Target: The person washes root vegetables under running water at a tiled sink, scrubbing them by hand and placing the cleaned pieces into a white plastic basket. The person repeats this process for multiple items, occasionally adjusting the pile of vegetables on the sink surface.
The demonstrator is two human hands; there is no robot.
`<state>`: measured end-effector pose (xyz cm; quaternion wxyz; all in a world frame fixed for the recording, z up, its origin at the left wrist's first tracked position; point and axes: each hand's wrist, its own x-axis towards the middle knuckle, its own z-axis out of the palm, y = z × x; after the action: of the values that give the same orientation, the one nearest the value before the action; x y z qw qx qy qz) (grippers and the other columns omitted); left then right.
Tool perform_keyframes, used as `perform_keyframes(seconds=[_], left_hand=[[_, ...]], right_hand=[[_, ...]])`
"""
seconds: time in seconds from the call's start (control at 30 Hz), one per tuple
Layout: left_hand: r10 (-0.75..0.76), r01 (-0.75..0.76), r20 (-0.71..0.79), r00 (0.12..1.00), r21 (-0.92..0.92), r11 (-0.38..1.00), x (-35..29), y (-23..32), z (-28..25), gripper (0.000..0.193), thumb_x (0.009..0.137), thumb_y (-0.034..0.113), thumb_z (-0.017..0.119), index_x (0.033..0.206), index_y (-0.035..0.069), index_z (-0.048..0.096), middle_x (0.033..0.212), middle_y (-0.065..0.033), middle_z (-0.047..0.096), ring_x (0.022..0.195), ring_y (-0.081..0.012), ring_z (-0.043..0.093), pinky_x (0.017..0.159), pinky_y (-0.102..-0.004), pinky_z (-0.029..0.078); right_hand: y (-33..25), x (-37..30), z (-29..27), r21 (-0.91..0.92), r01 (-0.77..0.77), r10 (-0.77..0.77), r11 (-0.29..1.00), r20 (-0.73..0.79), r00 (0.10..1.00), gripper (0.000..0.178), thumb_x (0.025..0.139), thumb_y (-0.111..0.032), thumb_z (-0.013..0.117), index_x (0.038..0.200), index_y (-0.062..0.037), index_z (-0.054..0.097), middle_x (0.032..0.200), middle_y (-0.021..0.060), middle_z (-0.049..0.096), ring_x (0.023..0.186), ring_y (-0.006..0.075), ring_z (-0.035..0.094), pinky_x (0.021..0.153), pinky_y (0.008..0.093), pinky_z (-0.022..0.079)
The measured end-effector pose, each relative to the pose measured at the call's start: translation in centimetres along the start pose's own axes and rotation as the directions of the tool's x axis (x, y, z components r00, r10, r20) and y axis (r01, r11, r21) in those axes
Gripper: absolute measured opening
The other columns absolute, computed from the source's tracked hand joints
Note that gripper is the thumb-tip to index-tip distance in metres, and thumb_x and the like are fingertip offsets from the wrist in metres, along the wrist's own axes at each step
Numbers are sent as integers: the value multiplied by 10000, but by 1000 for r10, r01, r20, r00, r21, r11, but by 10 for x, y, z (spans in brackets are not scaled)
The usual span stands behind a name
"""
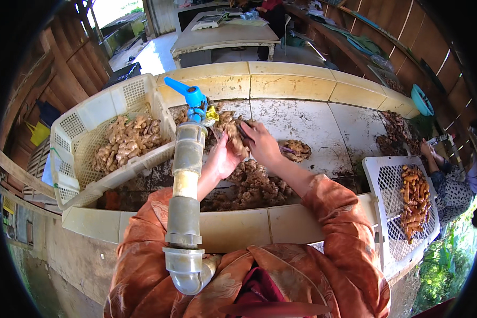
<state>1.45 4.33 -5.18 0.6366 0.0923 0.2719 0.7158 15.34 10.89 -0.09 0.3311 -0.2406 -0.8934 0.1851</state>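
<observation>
A knobbly piece of ginger (233, 132) is held over the tiled trough, with my left hand (223, 160) closed around it from below. My right hand (263, 145) grips a small dark object (245, 127) pressed to the ginger's right side; its kind is mostly hidden by my fingers. Beneath my wrists lies a heap of soil-covered ginger (257, 185). Another ginger root (296, 150) rests on the tiles just right of my right hand. More pieces lie beyond my hands, partly behind the blue valve (193, 97).
A grey pipe (184, 212) rises in front of my left forearm. At left, a white perforated crate (77, 124) holds cleaner ginger (130, 142). A pale crate (379, 180) at right carries orange-brown roots (414, 199). Another person's hand (426, 150) shows at far right; a table (225, 37) stands behind.
</observation>
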Motion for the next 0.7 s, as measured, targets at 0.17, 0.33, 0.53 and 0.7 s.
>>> perform_keyframes(seconds=[0.17, 0.33, 0.53, 0.7], left_hand=[[42, -20, -225, 973, 97, 995, 0, 4, -1, 355, 930, 420, 351, 1046, 163, 568, 948, -45, 619, 870, -211, 588, 734, -373, 487], [-95, 192, -295, 951, 318, 928, -7, 20, 3, 398, 848, 575, 447, 850, 190, 550, 747, -1, 573, 525, -151, 520, 411, -258, 362], [-487, 422, 74, 870, 398, 815, -11, 21, 14, 430, 850, 519, 515, 961, 104, 544, 724, -14, 515, 529, -121, 468, 429, -245, 365], [-167, 101, 138, 976, 387, 916, -10, 35, 17, 419, 896, 346, 511, 1264, 158, 437, 1020, -34, 548, 744, -208, 586, 582, -347, 504]], right_hand=[[-3, -7, 8, 42, 258, -260, 965, 56, 964, 496, 731, -74, 614, 1210, -163, 520, 1156, 146, 478, 1000, 337, 531, 774, 411, 497], [-11, -6, 12, 3, 221, -218, 975, 172, 961, 463, 751, -110, 607, 1202, -184, 531, 1162, 143, 469, 995, 329, 527, 785, 409, 494], [42, 25, 10, 3, -218, 202, 976, 361, 910, 411, 844, -141, 532, 1253, -151, 497, 1026, 96, 559, 795, 228, 578, 680, 365, 496], [78, 27, 11, 510, -826, 476, 240, 679, 558, 483, 844, -127, 547, 1312, -147, 428, 990, 20, 576, 761, 123, 543, 627, 346, 470]])
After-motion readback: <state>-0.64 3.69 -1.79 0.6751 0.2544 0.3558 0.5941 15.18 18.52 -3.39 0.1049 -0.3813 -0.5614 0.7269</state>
